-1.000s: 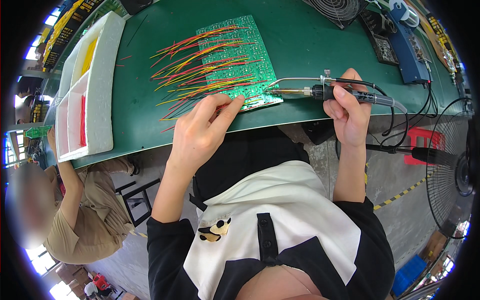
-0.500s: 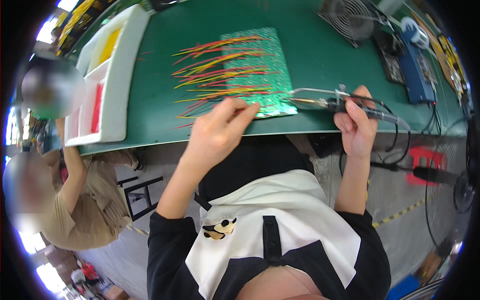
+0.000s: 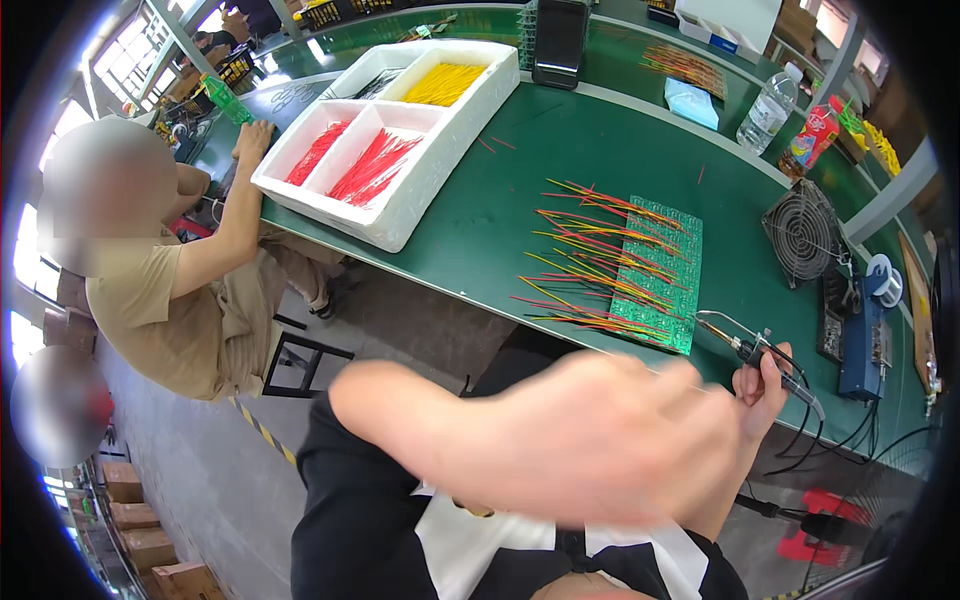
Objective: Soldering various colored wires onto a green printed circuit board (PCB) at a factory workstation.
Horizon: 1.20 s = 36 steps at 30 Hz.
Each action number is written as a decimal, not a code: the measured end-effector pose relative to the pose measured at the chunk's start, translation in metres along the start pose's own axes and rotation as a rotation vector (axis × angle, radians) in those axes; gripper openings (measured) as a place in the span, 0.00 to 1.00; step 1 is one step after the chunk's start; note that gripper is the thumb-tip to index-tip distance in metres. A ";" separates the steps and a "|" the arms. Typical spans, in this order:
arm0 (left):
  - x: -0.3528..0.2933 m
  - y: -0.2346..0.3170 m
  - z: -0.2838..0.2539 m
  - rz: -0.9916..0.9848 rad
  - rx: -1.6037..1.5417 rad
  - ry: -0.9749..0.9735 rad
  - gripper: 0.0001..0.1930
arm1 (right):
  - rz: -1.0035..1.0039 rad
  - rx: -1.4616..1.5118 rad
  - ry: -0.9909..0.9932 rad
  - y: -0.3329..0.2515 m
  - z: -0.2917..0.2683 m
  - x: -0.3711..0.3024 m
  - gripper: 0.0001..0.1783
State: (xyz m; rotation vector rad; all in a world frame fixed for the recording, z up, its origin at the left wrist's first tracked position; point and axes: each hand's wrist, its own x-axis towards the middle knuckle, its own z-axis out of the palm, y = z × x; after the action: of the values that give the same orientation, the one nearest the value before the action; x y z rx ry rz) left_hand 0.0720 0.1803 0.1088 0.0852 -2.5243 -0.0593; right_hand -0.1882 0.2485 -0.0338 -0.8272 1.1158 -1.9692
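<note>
A soldering iron (image 3: 748,350) is gripped in my right hand (image 3: 765,390), its fingers wrapped round the dark handle. Its tip points left and is close to the right edge of a green circuit board (image 3: 687,285). Rows of red and yellow wires (image 3: 575,270) run across the board and stick out past its left side. My left hand (image 3: 610,440), raised near the camera, is large and smeared by motion. It stretches across my body in front of the table edge, apart from the board, and blur hides whether its fingers hold anything.
A white foam tray (image 3: 445,170) with compartments of red, yellow and dark wires stands left. On the right are a fan (image 3: 803,232), a blue box-shaped unit (image 3: 862,350) and a solder spool (image 3: 884,280). Bottles (image 3: 768,112) stand behind. Another person (image 3: 190,300) sits at left.
My left hand has left the wires at the board and come up close to the camera. The view has swung left and up. My right hand still holds the iron beside the board.
</note>
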 end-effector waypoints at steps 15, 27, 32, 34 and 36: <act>0.004 0.034 -0.115 -0.140 0.223 -0.086 0.14 | 0.042 0.088 0.100 -0.004 0.008 0.004 0.08; -0.113 -0.025 -0.128 0.011 0.040 0.445 0.20 | 0.000 0.064 0.156 -0.007 0.002 -0.002 0.08; -0.089 -0.047 -0.107 0.089 0.118 0.727 0.19 | 0.066 0.056 0.170 -0.003 0.000 -0.002 0.08; -0.076 -0.056 -0.097 0.113 0.152 0.832 0.18 | 0.067 0.029 0.198 -0.001 -0.001 0.001 0.08; -0.069 -0.057 -0.094 0.091 0.181 0.919 0.18 | 0.080 -0.007 0.215 -0.003 0.002 0.002 0.07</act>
State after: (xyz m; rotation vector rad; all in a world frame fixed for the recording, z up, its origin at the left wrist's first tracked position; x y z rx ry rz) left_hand 0.1855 0.1265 0.1426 0.0523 -1.6066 0.2022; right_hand -0.1886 0.2475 -0.0298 -0.5748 1.2593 -2.0232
